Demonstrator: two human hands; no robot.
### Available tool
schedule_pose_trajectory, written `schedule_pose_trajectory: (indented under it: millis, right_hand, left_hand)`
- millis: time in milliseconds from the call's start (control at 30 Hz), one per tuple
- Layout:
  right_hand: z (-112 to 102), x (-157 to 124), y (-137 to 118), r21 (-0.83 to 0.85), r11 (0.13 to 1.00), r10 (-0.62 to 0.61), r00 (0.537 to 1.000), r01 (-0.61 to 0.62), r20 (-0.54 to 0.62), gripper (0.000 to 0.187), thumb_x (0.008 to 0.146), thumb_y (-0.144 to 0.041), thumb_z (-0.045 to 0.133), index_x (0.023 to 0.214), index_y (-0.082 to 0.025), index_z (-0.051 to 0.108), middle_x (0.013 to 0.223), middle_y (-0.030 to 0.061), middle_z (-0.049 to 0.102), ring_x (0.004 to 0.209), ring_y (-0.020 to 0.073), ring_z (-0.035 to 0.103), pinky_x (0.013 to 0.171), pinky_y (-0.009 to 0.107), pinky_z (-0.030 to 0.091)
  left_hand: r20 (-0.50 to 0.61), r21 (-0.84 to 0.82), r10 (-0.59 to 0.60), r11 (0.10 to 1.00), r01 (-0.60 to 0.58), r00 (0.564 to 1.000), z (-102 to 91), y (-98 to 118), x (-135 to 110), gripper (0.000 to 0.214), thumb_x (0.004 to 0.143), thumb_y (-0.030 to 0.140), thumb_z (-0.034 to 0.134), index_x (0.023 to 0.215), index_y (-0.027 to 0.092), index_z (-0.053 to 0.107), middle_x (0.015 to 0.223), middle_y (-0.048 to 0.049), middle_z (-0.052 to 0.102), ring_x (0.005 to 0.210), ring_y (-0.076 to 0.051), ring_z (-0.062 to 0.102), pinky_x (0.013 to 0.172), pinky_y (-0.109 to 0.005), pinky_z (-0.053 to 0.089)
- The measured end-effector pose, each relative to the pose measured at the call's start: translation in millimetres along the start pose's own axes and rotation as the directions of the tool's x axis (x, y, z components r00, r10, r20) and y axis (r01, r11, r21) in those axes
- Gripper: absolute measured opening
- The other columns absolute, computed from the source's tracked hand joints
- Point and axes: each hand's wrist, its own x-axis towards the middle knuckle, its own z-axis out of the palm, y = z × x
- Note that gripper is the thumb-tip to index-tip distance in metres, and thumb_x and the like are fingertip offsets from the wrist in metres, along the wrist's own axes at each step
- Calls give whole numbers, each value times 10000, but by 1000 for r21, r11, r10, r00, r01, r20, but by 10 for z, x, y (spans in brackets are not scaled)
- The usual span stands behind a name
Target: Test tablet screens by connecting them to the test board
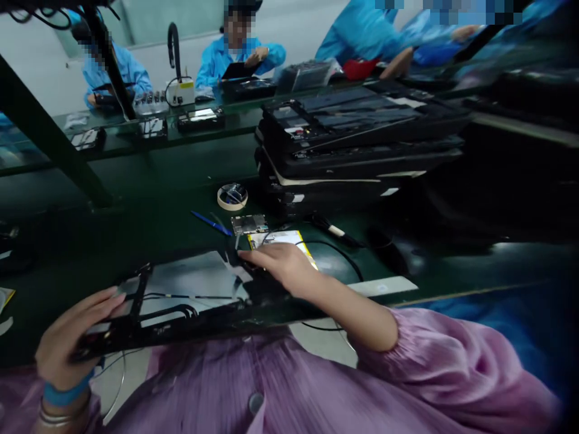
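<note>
Hands: left hand [67,343] grips one black frame [181,307], right hand [283,265] presses flat, grip holding nothing.

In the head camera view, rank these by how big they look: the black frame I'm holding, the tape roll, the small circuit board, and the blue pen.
Largest to smallest:
1. black frame, though it sits nearest the camera
2. tape roll, circuit board and blue pen look too alike to rank

A dark green desk [172,175] carries a tape roll [232,196], blue pen [210,223] and small circuit board [249,224] just beyond the right hand [283,265], with stacked black trays [357,144] farther off.
</note>
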Motion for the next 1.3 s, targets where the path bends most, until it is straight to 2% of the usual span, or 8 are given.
schedule_pose_trajectory:
  millis: [133,333,433,500,767,833,1000,1300]
  right_hand:
    - [128,-117,96,-132,973,-181,981,190,73,321,964,-49,386,1103,-105,669,817,107,718,701,208,659,599,307,485]
    - [189,413,115,-154,985,108,968,-74,226,449,944,-35,422,1362,-109,567,1374,188,574,1222,278,557,937,383,477]
    - [348,907,201,-169,955,276,937,-242,216,444,953,-66,429,1382,-30,535,1134,238,670,1036,297,633,839,376,478]
    - [429,1148,279,-135,947,317,920,-292,232,462,927,-115,517,1383,-44,544,1006,212,699,895,282,659,740,337,473]
    - [-91,686,75,314,858,419,908,-407,30,474,969,-126,202,1284,-144,556,820,57,657,704,185,636,642,310,501]
    - [-156,356,-185,717,606,502,865,-344,-9,248,964,-276,406,1086,-196,608,718,10,612,615,168,596,567,285,478]
    - [108,-244,-746,878,246,571,794,-411,211,231,945,-435,556,879,-214,554,592,-40,545,486,117,488,464,232,394]
    - [271,-336,-832,809,359,586,787,-465,192,85,926,-294,562,926,-212,539,668,-9,624,519,127,551,483,239,444]
  left_hand:
    - [448,309,400,770,-559,799,-135,-311,49,484,852,93,495,1245,313,671,1226,-46,729,1241,-287,620,1082,-503,459]
    - [451,342,442,717,-607,776,150,212,-130,304,941,179,497,1182,172,681,1145,-106,752,1060,-234,707,1016,-398,513]
    - [673,-135,593,687,-714,442,768,763,-225,328,1008,335,428,1194,230,677,1278,-24,705,1247,-147,606,1120,-298,423]
    - [735,-145,577,648,-748,357,1164,964,-248,471,986,476,432,1292,166,613,1388,-68,628,1368,-191,498,1172,-357,369]
    - [752,235,284,728,-645,595,1202,627,-269,896,888,693,409,1467,9,387,1499,-266,454,1471,-378,307,1210,-641,122]
    - [759,222,264,754,-618,595,1085,528,-300,952,861,731,418,1508,40,320,1556,-242,379,1487,-379,270,1205,-654,103]
    - [774,229,221,775,-589,593,1030,433,-362,1013,833,745,461,1551,73,217,1615,-217,262,1506,-369,219,1200,-621,180]
    - [773,259,195,771,-581,603,1061,455,-363,951,873,712,427,1553,80,220,1621,-198,253,1510,-352,217,1205,-586,192]
